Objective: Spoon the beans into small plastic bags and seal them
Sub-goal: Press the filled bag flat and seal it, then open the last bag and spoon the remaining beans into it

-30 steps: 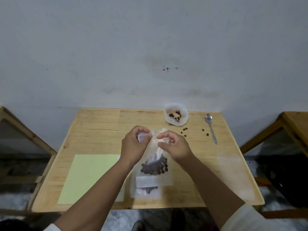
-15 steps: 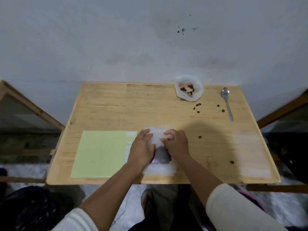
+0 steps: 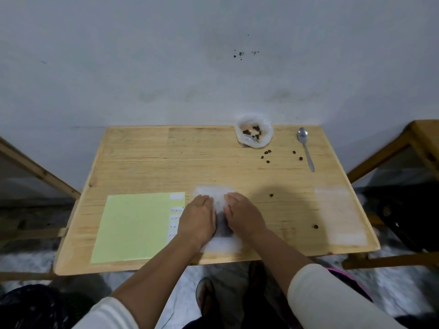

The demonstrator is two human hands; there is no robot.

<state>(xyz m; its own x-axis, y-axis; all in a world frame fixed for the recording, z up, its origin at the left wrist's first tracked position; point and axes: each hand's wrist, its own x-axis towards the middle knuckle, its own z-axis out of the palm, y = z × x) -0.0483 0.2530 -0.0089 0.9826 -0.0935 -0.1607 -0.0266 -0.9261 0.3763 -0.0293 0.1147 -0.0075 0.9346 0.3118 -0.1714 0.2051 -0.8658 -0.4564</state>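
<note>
A small clear plastic bag [image 3: 215, 194] with dark beans inside lies flat on the wooden table [image 3: 166, 157] near its front edge. My left hand [image 3: 197, 220] and my right hand [image 3: 244, 216] both lie palm down on the bag, side by side, fingers pointing away from me and pressing it flat. The beans show only as a dark patch between the hands. At the back right stands an open plastic bag of beans [image 3: 253, 134]. A metal spoon [image 3: 306, 148] lies to its right on the table.
A pale green sheet [image 3: 135, 226] with small white labels along its right edge lies at the front left. Several loose beans [image 3: 267, 154] are scattered near the spoon and right of my hands. Flat clear bags [image 3: 339, 214] lie at the front right. Wooden frames flank the table.
The bag was held up in both hands' fingertips; it has come down flat onto the table and both hands now press on it. The head has tilted down.
</note>
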